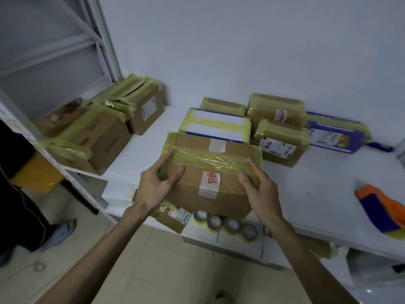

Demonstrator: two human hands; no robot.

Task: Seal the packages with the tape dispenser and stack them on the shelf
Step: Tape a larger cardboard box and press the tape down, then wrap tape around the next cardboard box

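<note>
Hands, left (156, 183) and right (259, 189), grip rectangular cardboard box (210, 172); glossy, wrinkled yellowish tape (210, 160), seemingly translucent, across top.

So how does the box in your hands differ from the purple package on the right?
The brown box is plain cardboard, held by the left hand and right hand; the purple package is printed, flatter, and lies untouched on the table by the wall. Both carry yellowish tape.

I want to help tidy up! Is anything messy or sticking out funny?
Yes. The yellow tape across the brown box held by the left hand and right hand is wrinkled, not flat. Tape rolls sit loose under the box at the table edge.
</note>
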